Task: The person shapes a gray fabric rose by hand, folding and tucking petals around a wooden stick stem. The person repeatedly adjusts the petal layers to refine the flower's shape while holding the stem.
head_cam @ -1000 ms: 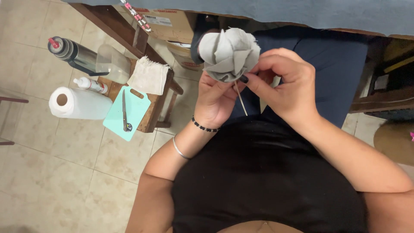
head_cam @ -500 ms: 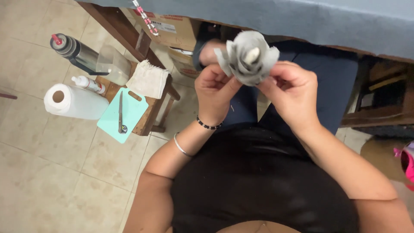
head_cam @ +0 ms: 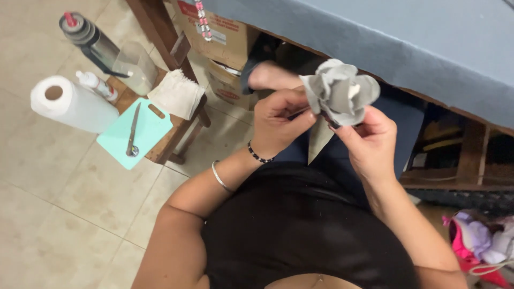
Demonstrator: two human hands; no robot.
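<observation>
Head view, left hand (head_cam: 278, 126) and right hand (head_cam: 369, 142), fingers pinched on grey paper flower (head_cam: 340, 91), above lap

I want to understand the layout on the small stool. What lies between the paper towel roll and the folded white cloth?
In the head view, a mint green cutting board with a knife on it lies between the paper towel roll and the folded white cloth.

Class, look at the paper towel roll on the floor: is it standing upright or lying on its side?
Lying on its side: the paper towel roll shows its hollow core sideways.
</observation>
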